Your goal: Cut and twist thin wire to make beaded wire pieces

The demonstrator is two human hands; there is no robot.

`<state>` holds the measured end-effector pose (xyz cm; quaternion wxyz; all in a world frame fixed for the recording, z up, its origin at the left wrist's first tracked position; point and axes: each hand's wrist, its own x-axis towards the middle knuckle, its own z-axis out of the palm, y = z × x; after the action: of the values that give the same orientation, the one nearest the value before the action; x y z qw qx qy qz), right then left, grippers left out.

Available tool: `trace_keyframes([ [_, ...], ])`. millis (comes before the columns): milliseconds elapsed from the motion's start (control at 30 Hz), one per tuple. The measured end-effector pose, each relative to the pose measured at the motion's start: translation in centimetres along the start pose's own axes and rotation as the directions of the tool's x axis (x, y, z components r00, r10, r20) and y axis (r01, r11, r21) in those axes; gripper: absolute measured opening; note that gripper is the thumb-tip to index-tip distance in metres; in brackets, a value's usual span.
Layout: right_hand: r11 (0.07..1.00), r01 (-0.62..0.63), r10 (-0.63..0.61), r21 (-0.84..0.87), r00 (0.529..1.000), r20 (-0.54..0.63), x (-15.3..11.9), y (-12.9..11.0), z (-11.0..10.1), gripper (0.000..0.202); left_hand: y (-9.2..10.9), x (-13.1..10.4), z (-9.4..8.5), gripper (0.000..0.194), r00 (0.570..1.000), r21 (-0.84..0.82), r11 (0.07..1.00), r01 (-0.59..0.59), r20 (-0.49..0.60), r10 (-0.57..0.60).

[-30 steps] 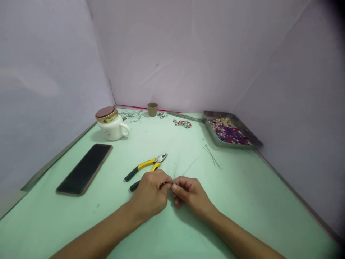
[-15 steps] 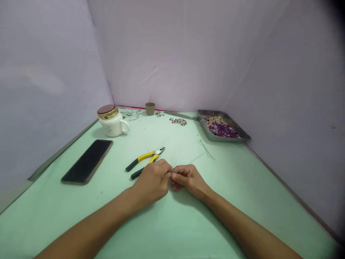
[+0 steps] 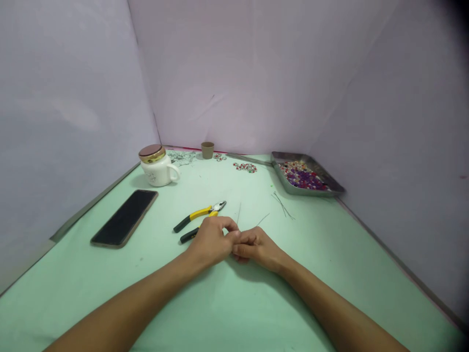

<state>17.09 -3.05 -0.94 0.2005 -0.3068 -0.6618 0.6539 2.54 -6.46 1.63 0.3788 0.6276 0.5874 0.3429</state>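
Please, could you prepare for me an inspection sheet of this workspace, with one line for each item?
Surface: pale green tabletop, a few faint marks.
Job's things: two thin wires project beyond the hands; yellow-and-black pliers lie partly hidden behind the left hand; crossed wires lie before the metal tray of beads.
Clutter: phone, lidded mug, small brown cup.
Hands: left hand and right hand meet at the fingertips, apparently pinching the thin wires; the exact contact is hidden.
Cables: nothing seen.
Surroundings: pale walls at left, back and right.
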Motion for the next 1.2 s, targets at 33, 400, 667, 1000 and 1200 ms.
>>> trace_keyframes([
  [33,1.0,0.001,-0.001,-0.001,1.0,-0.004,0.0,-0.1,0.0,0.015,0.1,0.0,0.0,0.013,1.0,-0.02,1.0,0.009,-0.023,-0.01],
  [400,0.995,0.022,-0.012,0.098,0.995,-0.103,0.0,-0.2,-0.1,0.017,0.1,0.6,-1.1,0.017,0.982,-0.058,0.998,0.017,-0.187,-0.028],
  [667,0.951,0.075,-0.053,0.3,0.995,-0.083,0.2,0.4,-0.3,0.02,0.7,-0.3,-1.5,0.019,0.997,0.088,0.995,-0.04,-0.063,0.046],
  [1000,0.978,0.103,-0.085,0.182,0.991,-0.106,0.0,-0.1,0.1,0.022,0.7,-0.1,-0.7,0.013,0.997,0.112,0.991,-0.076,-0.003,0.077],
  [1200,0.886,0.143,-0.035,0.441,0.969,-0.244,0.4,-0.1,-1.1,0.015,1.8,-0.4,-3.4,0.034,0.954,0.241,0.968,-0.074,-0.267,0.139],
])
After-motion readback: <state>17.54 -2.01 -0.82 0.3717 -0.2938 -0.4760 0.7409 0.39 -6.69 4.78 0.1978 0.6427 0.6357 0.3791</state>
